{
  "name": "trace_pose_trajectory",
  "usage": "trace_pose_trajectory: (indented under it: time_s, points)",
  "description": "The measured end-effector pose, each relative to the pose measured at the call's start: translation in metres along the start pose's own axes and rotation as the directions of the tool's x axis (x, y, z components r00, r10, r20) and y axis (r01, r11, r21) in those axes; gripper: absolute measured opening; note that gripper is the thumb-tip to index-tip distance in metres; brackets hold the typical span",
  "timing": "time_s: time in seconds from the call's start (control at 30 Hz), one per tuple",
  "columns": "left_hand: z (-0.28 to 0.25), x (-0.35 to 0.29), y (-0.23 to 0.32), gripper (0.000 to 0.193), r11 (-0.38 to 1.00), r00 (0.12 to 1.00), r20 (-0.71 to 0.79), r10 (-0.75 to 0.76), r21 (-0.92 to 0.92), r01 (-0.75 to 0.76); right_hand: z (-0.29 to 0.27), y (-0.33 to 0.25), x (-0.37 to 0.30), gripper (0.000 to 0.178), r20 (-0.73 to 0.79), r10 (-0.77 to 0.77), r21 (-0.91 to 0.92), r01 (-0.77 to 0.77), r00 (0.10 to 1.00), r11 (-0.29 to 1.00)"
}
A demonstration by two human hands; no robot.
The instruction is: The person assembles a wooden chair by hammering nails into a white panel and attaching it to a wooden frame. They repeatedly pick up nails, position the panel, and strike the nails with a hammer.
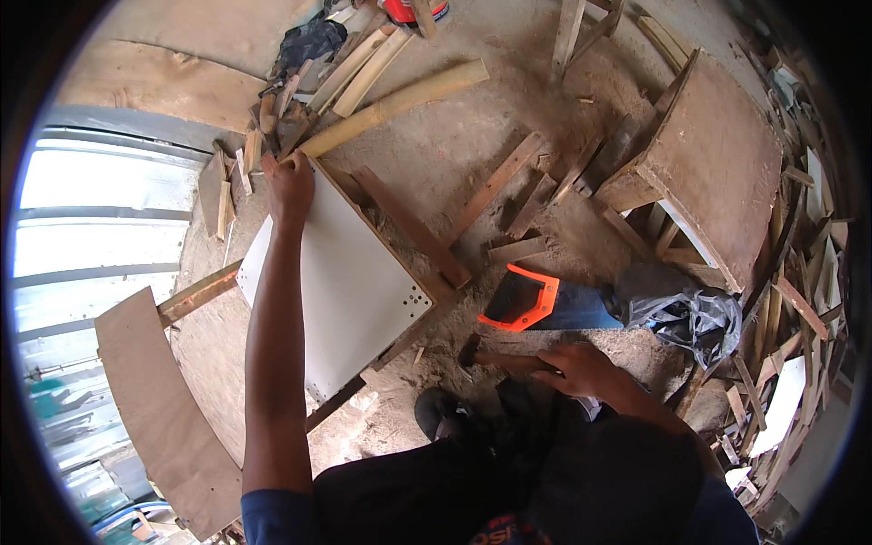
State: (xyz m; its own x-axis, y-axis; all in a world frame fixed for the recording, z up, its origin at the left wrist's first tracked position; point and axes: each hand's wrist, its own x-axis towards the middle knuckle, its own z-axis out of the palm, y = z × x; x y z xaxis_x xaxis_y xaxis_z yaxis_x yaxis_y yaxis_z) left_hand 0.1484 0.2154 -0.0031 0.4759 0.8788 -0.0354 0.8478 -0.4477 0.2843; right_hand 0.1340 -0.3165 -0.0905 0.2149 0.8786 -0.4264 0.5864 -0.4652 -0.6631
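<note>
A white panel (350, 282) lies slanted in front of me on a wooden frame, with clusters of small dark dots at its near corners. My left hand (289, 189) is at the panel's far corner, its fingers curled tight at the edge; whatever they pinch is hidden. Close to my lap, my right hand (581, 368) is wrapped round the wooden handle of a hammer (510, 361), whose dark head points left. Just beyond the hammer rests a handsaw (531, 304) with an orange-and-black handle and a blue blade, apart from both hands.
Loose wooden strips (495, 186) lie across the dusty floor. At the right stand a brown wooden box (713, 168), a grey plastic bag (699, 322) and a heap of scrap wood (808, 291). A curved brown board (168, 409) lies at the left beside corrugated metal sheeting (100, 218).
</note>
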Motion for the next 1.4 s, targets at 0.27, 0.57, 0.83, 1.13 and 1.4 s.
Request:
trace_pose_trajectory:
  time_s: [0.27,0.57,0.83,1.13,1.4]
  points:
    - [0.035,-0.026,-0.037,0.054,0.866,0.825,-0.303,0.476,-0.004,-0.501,0.043,0.021,0.01,0.037,-0.243,-0.195,-0.167,0.157,0.95,0.973]
    - [0.023,-0.166,0.006,0.058,0.804,0.803,-0.059,0.594,0.071,-0.59,-0.026,0.011,-0.085,0.017,-0.838,0.271,0.19,-0.212,0.474,0.959]
    - [0.027,-0.164,0.0,0.04,0.757,0.758,-0.04,0.651,0.095,-0.646,-0.05,0.103,-0.094,0.018,-0.812,0.321,0.119,-0.399,0.487,0.909]
    - [0.021,-0.168,0.001,0.035,0.755,0.753,-0.051,0.656,0.058,-0.653,-0.024,0.148,-0.072,0.022,-0.758,0.301,0.05,-0.408,0.579,0.911]
    - [0.022,-0.168,-0.001,0.034,0.746,0.744,-0.057,0.666,0.068,-0.662,-0.014,0.158,-0.078,0.04,-0.749,0.337,0.228,-0.256,0.571,0.939]
